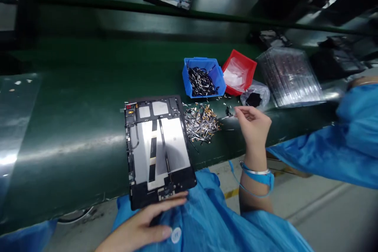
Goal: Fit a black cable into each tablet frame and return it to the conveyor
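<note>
A flat black-and-silver rectangular panel overhangs the glossy green surface's near edge, room stretching leftward. Left hand spread by its lower end; right hand, fingers pinched, contents unclear from here.

Opened tablet beside a loose cable pile

Smooth silvery tablet panel, glossy green bench, blue plastic bin
</note>
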Motion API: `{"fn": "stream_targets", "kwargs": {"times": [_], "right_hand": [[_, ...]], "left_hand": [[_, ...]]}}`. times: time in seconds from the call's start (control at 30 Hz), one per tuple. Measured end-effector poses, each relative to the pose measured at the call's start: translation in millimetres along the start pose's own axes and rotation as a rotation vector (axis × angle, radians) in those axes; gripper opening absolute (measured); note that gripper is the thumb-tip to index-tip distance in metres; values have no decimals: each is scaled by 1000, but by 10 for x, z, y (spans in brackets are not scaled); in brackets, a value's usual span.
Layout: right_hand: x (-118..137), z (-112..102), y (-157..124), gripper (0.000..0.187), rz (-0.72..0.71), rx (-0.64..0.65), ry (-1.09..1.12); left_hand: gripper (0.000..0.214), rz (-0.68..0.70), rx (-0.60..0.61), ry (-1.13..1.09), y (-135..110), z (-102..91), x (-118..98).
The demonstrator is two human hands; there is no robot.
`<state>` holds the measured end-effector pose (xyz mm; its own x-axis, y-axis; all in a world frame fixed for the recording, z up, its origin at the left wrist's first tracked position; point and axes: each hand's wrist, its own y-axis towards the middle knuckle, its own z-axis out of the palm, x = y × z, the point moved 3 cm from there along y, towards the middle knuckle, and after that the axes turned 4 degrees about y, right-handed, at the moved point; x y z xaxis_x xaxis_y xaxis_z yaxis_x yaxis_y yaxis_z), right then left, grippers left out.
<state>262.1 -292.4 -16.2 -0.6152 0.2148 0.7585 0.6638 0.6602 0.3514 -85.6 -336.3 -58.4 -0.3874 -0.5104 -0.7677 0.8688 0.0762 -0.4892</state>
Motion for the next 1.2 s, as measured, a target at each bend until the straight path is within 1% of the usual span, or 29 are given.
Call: {"fn": "stream_targets", "kwargs": {"times": [0.03,0.1,0.13,0.17,0.2,0.27,0.33,0.37,0.43,0.5,0.57,0.63,0.67,0.73,0.77,0.83,0.87,0.9,0.93,0.97,1.03,1.1,1.13,1.2], "right_hand": [[26,47,-19,14,-38,40,0],[146,211,-53,14,-175,174,-26],[232,320,-66,14,-264,261,-65],[325,435,-73,15,-356,344,-130],[418,552,-75,15,-438,421,-218],[581,763,-58,16,-540,546,-431],[704,926,-36,18,-583,650,-627],[752,985,-28,19,-594,688,-695],[824,1067,-25,22,-616,729,-766],[858,1112,-29,24,-638,732,-776],[852,1121,-28,23,-654,723,-779],[817,1077,-18,21,-657,706,-796],[796,1027,-10,20,-657,688,-804],[776,874,-1,21,-680,610,-796],[785,776,-6,22,-717,548,-771],[844,574,-47,26,-843,420,-693],[885,487,-80,28,-915,375,-657],[930,419,-115,30,-982,347,-629],[976,370,-151,31,-1044,332,-606],[1020,341,-182,31,-1097,325,-586],[1093,329,-224,30,-1174,314,-542],[1131,354,-240,28,-1204,295,-495],[1137,372,-241,27,-1196,285,-472],[1126,409,-241,26,-1133,285,-415]], "left_hand": [[51,18,55,74,-29,6,-63],[49,80,135,200,-105,12,-210],[49,109,152,248,-146,6,-289],[49,139,136,290,-183,-14,-374],[49,169,82,332,-212,-52,-466],[44,223,-125,403,-243,-177,-667],[36,270,-360,421,-230,-334,-877],[32,293,-453,403,-204,-412,-977],[25,330,-571,346,-115,-552,-1153],[22,363,-623,298,0,-662,-1291],[19,398,-628,275,119,-736,-1396],[17,438,-626,290,225,-782,-1482],[16,463,-641,312,271,-800,-1525],[18,512,-707,364,357,-828,-1614],[21,536,-744,379,400,-837,-1660],[27,568,-787,392,497,-839,-1742],[25,575,-774,395,553,-830,-1774],[20,572,-737,393,613,-816,-1796],[13,556,-678,380,675,-798,-1806],[11,525,-605,355,733,-778,-1801],[19,433,-454,276,825,-739,-1760],[19,356,-370,190,868,-714,-1709],[17,337,-353,154,873,-707,-1690],[13,337,-368,100,868,-705,-1667]]}}
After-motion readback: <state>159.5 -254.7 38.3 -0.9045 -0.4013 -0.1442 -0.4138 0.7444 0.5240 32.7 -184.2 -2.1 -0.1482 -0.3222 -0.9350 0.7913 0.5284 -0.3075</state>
